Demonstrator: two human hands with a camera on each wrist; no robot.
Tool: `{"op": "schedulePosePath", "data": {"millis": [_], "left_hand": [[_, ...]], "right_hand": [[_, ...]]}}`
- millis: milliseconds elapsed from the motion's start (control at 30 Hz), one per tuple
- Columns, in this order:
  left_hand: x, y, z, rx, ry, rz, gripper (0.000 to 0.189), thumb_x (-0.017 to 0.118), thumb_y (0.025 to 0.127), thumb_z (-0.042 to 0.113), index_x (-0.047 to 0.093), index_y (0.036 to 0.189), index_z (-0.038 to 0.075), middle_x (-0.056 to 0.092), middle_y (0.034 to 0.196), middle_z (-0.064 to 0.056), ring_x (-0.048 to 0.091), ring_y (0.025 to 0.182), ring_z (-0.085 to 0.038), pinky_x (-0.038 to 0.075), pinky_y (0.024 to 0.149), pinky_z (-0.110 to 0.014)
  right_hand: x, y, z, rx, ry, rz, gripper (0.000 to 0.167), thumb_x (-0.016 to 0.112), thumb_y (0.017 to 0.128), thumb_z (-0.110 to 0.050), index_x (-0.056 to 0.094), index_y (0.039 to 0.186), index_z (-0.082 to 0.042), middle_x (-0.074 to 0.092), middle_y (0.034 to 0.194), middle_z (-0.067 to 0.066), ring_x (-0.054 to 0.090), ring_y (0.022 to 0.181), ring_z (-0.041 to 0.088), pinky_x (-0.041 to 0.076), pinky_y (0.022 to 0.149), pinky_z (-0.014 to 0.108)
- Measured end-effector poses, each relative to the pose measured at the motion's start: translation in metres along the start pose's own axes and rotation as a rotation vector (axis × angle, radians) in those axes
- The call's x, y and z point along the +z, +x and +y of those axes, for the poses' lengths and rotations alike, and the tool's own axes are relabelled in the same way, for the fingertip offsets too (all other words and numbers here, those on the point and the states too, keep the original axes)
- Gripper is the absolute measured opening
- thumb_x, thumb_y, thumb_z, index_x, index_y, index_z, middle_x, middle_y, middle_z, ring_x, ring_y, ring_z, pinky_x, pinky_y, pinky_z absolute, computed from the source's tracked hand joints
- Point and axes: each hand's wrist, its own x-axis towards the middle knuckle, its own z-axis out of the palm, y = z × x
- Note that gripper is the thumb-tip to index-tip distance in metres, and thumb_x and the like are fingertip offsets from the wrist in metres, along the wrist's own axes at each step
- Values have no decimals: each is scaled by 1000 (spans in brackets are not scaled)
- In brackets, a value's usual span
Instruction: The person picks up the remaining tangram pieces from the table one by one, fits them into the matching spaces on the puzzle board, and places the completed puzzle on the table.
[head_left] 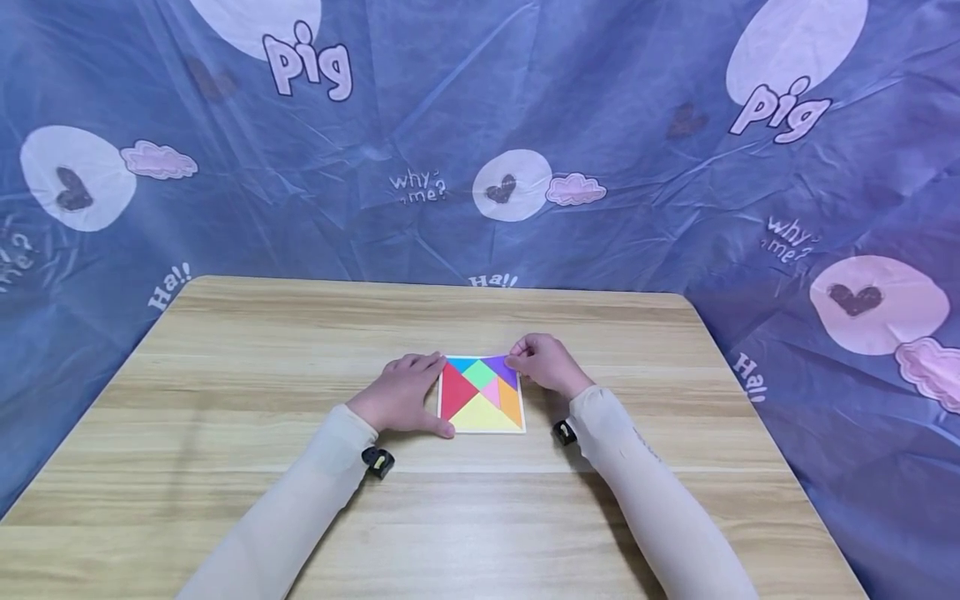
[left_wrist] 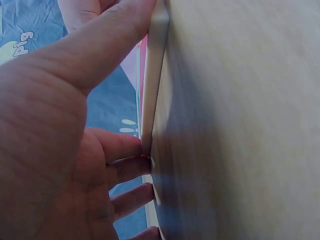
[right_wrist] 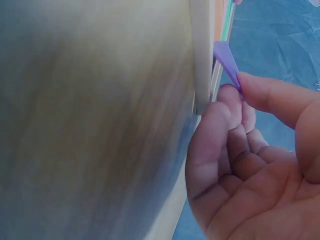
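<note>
A square tangram board [head_left: 483, 431] with a pale rim lies on the table, filled with coloured pieces. My left hand [head_left: 405, 398] holds its left side, thumb at the near corner and fingertips along the far end of that edge; the left wrist view shows fingertips right at the rim [left_wrist: 154, 75]. At the far right corner my right hand [head_left: 551, 365] pinches the purple triangle [head_left: 501, 367] between thumb and fingers. In the right wrist view this purple piece [right_wrist: 226, 61] tilts up out of the board, its held corner raised above the rim.
Red [head_left: 457, 392], yellow [head_left: 483, 414], green [head_left: 478, 375], blue [head_left: 460, 363], pink [head_left: 491, 391] and orange [head_left: 510, 405] pieces lie flat inside the board. The wooden table [head_left: 300, 333] has a blue printed cloth [head_left: 420, 100] hanging behind it.
</note>
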Motion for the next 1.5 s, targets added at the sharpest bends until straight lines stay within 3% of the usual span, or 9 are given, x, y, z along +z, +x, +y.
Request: {"op": "schedulePosePath", "data": {"millis": [233, 433, 633, 833, 1100, 1500], "left_hand": [[1, -1, 0, 3, 4, 2, 120, 80, 76, 68, 28, 163, 4, 28, 169, -14, 28, 152, -37, 24, 123, -56], [0, -1, 0, 3, 8, -1, 120, 79, 76, 69, 28, 163, 4, 27, 169, -14, 28, 152, -37, 24, 123, -56], [0, -1, 0, 3, 11, -1, 120, 79, 76, 69, 29, 163, 5, 27, 169, -14, 28, 152, -37, 24, 123, -56], [0, -1, 0, -1, 7, -1, 120, 79, 76, 69, 28, 163, 5, 27, 169, -14, 28, 152, -37, 24, 123, -56], [3, 0, -2, -13, 28, -18, 121, 77, 76, 72, 25, 164, 7, 24, 171, -12, 25, 154, -37, 22, 124, -55], [5, 0, -1, -21, 36, -20, 121, 76, 77, 71, 24, 165, 7, 24, 171, -11, 26, 153, -36, 23, 124, -53]], "right_hand": [[-1, 5, 1, -5, -135, -21, 18, 74, 96, -22, 67, 96, -7, 63, 78, 5, 55, 63, 16, 47, 61, 28], [-1, 6, -1, -49, -200, -7, 17, 75, 94, -19, 64, 92, -7, 63, 89, 6, 57, 80, 20, 47, 72, 31], [1, 8, -6, -40, -248, -27, 16, 75, 94, -16, 63, 94, -6, 65, 94, 8, 58, 89, 23, 49, 81, 36], [1, 6, -6, -30, -245, -39, 16, 73, 96, -20, 64, 96, -7, 65, 95, 7, 58, 87, 22, 49, 77, 34], [-12, -15, 4, -54, -134, -58, 22, 67, 101, -31, 63, 97, -9, 64, 78, 7, 57, 67, 19, 47, 64, 31], [-27, -53, 26, -103, -73, 20, 16, 67, 101, -25, 67, 103, -9, 70, 90, 8, 63, 78, 22, 51, 71, 36]]}}
